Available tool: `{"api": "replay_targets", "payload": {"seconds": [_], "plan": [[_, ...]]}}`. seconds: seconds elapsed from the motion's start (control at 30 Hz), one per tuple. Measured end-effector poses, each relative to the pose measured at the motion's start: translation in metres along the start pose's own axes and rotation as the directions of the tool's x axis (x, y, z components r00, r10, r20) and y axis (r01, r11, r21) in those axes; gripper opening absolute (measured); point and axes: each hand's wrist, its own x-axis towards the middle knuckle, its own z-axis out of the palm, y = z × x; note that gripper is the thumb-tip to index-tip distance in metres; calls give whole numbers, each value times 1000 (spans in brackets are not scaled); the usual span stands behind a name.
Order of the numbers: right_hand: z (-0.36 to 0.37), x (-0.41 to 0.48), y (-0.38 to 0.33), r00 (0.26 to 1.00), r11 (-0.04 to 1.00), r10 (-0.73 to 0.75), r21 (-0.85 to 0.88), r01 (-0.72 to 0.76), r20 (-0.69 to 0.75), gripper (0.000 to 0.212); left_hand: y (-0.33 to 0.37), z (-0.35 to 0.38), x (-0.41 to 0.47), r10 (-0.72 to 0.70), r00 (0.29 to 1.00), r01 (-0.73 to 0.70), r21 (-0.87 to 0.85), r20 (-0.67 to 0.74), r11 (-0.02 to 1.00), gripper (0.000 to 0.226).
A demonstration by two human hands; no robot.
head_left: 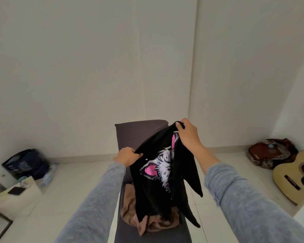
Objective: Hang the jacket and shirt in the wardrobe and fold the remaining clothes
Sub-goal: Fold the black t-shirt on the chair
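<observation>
A black T-shirt with a white and pink animal print hangs in the air above a dark narrow mattress. My left hand grips its left edge. My right hand, higher up, pinches its top corner. The shirt droops in folds, its lower tips reaching down to a crumpled brown garment that lies on the mattress under it.
A dark blue bag, a plastic bottle and a white paper bag stand on the floor at left. An acoustic guitar and a reddish bag lie at right. White walls stand behind.
</observation>
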Motion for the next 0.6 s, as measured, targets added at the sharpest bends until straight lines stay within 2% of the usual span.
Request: {"api": "replay_targets", "payload": {"seconds": [0.07,0.13,0.2,0.27,0.43,0.53,0.6], "plan": [[-2,-1,-2,997,998,52,-41,-50,63,28,-10,-3,-6,-28,990,6,-160,-140,987,34],[-6,-2,-7,979,995,85,-71,-73,187,30,-9,-13,-13,-82,959,-23,-360,-271,933,29],[-7,-7,-13,944,991,102,-118,-68,314,32,-5,-28,-16,-82,936,-88,-454,-343,887,23],[-5,-12,-16,910,980,135,-187,-65,393,34,2,-43,-18,-8,919,-183,-443,-395,877,14],[8,-22,-29,891,966,187,-241,-91,414,28,-2,-81,-28,174,872,-333,-292,-458,896,10],[17,-27,-41,875,969,193,-225,-99,444,29,-20,-97,-37,180,841,-360,-280,-510,890,14],[25,-32,-47,905,976,141,-208,-59,402,15,-33,-105,-44,160,841,-344,-281,-517,896,17]]}}
